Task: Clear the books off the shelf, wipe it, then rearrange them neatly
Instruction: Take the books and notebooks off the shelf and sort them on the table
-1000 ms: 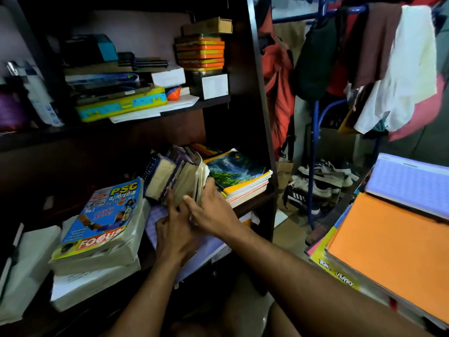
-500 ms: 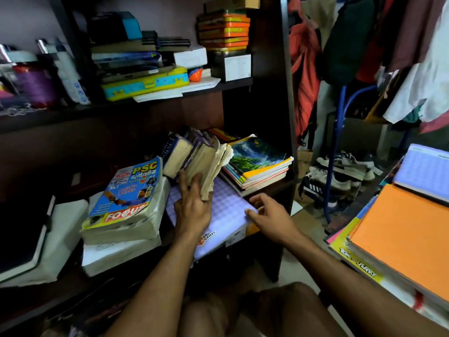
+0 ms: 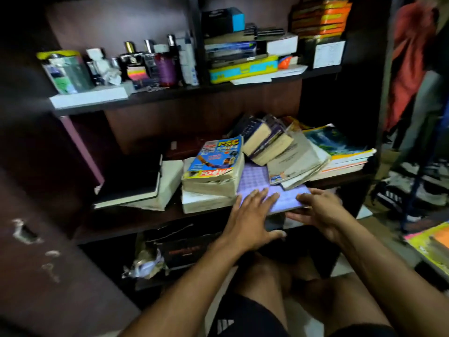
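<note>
- Head view, the grip: the left hand (image 3: 252, 221) lies flat with its fingers spread on top of the lilac checked book (image 3: 267, 190), pressing it down. The right hand (image 3: 320, 212) holds the same book at its near right corner, fingers curled under the edge and thumb side on top.
- Head view, the books: the lilac book juts over the front edge of the middle shelf (image 3: 145, 222). On its back part lean the tumbled old books (image 3: 269, 142) and a loose sheaf of papers (image 3: 298, 161). The PSC Focus book (image 3: 216, 156) tops a stack just to its left; a flat stack with a landscape cover (image 3: 340, 149) sits to the right.
- Step in hand, as I judge it: still clearing, since most books remain on the shelf.
- Next move: drawing the lilac book out calls for a steady pull, or lifting the leaning books first, since they may slide forward and fall.
</note>
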Action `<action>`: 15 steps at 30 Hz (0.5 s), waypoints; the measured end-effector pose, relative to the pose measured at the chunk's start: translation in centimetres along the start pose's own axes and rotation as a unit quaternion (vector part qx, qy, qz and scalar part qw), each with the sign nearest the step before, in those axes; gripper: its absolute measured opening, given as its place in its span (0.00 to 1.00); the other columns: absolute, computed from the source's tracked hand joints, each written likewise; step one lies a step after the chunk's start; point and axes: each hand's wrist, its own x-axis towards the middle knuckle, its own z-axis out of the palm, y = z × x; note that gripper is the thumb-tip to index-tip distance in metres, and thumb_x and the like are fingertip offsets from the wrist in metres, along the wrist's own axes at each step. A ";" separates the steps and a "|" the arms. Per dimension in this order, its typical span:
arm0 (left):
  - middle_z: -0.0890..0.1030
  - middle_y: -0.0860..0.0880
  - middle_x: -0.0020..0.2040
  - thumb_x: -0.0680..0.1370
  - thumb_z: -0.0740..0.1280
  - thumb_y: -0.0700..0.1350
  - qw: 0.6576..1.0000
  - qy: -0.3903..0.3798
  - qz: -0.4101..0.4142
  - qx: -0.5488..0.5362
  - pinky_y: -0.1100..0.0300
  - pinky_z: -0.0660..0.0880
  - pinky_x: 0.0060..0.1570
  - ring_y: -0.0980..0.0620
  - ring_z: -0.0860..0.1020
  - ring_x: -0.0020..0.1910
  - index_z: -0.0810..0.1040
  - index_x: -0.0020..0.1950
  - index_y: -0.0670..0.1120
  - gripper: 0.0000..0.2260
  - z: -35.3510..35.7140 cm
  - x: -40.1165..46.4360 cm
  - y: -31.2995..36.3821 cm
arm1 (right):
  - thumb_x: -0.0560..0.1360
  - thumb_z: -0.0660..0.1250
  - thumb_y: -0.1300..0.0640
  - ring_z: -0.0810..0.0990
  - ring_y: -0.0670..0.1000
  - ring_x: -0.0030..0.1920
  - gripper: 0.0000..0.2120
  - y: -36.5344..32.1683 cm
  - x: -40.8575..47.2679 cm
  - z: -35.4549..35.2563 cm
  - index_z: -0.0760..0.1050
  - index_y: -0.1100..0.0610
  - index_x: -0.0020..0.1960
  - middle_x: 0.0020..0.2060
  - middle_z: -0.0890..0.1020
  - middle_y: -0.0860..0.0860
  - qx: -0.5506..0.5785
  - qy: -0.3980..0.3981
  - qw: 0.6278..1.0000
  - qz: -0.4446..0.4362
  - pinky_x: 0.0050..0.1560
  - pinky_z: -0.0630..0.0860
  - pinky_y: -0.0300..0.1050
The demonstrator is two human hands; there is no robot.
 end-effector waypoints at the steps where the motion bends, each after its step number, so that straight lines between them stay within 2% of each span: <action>1: 0.65 0.49 0.80 0.77 0.67 0.57 0.999 0.031 0.020 0.008 0.45 0.58 0.78 0.47 0.63 0.78 0.64 0.80 0.56 0.32 -0.1 -1.2 -0.5 | 0.80 0.59 0.71 0.83 0.60 0.45 0.10 -0.1 -0.7 0.4 0.75 0.68 0.59 0.51 0.82 0.64 0.007 -0.008 1.000 0.005 0.32 0.84 0.50; 3: 0.75 0.48 0.74 0.79 0.62 0.50 0.994 0.101 0.042 0.001 0.48 0.72 0.69 0.45 0.74 0.71 0.72 0.76 0.54 0.23 -0.4 -2.6 -1.2 | 0.79 0.58 0.71 0.82 0.61 0.46 0.07 -0.1 -2.4 0.8 0.75 0.66 0.50 0.46 0.82 0.60 0.020 -0.018 1.000 0.010 0.35 0.85 0.51; 5: 0.78 0.50 0.71 0.81 0.62 0.48 0.990 0.130 0.055 0.011 0.52 0.77 0.61 0.46 0.77 0.68 0.75 0.73 0.56 0.20 -1.2 -3.9 -0.8 | 0.78 0.58 0.71 0.82 0.60 0.46 0.08 -0.2 -4.5 0.9 0.74 0.65 0.46 0.43 0.82 0.59 0.037 -0.025 0.999 0.021 0.40 0.85 0.54; 7: 0.76 0.54 0.72 0.82 0.62 0.49 0.989 0.127 0.063 0.034 0.54 0.74 0.57 0.49 0.74 0.70 0.72 0.74 0.60 0.20 -1.9 -5.4 0.3 | 0.77 0.58 0.70 0.83 0.60 0.48 0.08 0.1 -6.2 0.2 0.75 0.64 0.49 0.47 0.84 0.60 0.040 -0.039 0.998 0.038 0.45 0.83 0.57; 10: 0.73 0.57 0.74 0.84 0.54 0.55 0.992 0.104 0.065 0.028 0.52 0.66 0.54 0.51 0.70 0.72 0.70 0.75 0.63 0.20 -3.2 -7.5 1.6 | 0.78 0.59 0.67 0.83 0.62 0.51 0.07 0.5 -8.2 -1.4 0.76 0.61 0.49 0.50 0.84 0.59 0.048 -0.059 0.995 0.063 0.46 0.84 0.58; 12: 0.73 0.57 0.74 0.82 0.49 0.58 0.993 0.092 0.065 0.022 0.52 0.65 0.55 0.51 0.70 0.72 0.71 0.74 0.63 0.22 -3.6 -8.3 2.0 | 0.80 0.62 0.63 0.83 0.62 0.51 0.05 0.8 -9.0 -1.9 0.77 0.61 0.52 0.52 0.83 0.59 0.053 -0.057 0.994 0.076 0.42 0.85 0.58; 15: 0.75 0.54 0.73 0.81 0.52 0.60 0.993 0.050 0.065 -0.083 0.53 0.71 0.64 0.49 0.69 0.72 0.75 0.73 0.58 0.24 -3.8 -8.9 1.9 | 0.80 0.66 0.62 0.83 0.57 0.47 0.07 1.1 -9.9 -1.4 0.76 0.62 0.58 0.53 0.82 0.59 0.027 -0.036 0.997 0.070 0.32 0.84 0.50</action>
